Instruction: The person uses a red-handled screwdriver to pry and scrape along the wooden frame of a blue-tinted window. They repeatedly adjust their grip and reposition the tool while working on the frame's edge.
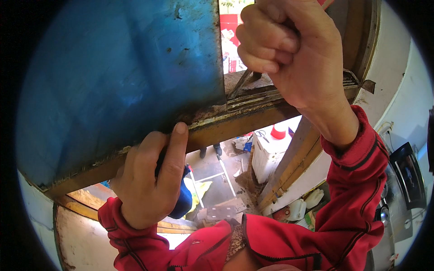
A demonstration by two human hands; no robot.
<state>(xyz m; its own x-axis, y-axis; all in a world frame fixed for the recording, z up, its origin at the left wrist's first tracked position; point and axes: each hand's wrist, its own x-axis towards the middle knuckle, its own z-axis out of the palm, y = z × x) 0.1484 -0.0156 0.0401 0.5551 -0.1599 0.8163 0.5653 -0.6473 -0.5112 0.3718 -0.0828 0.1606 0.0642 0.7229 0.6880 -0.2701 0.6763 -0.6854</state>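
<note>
My left hand (149, 180) is closed against the lower wooden rail (244, 123) of a window frame, its thumb tip up at the bottom edge of a blue pane (122, 77). A dark gap or object shows between its thumb and fingers; which it is, I cannot tell. My right hand (300, 54) is raised at the upper right as a fist with curled fingers. A red strip shows behind it at the top edge; whether the hand holds it is unclear. Below the fist, a thin grey metal piece (241, 83) leans in the worn track (262, 97) beside the pane.
Below the rail, a person's dark shoes (210, 151) and a pale metal frame (221, 174) are on the floor. A white box (270, 156) bears scissors (261, 135) and a red object (278, 131). Clutter (296, 210) and a dark glossy panel (408, 175) are at the right.
</note>
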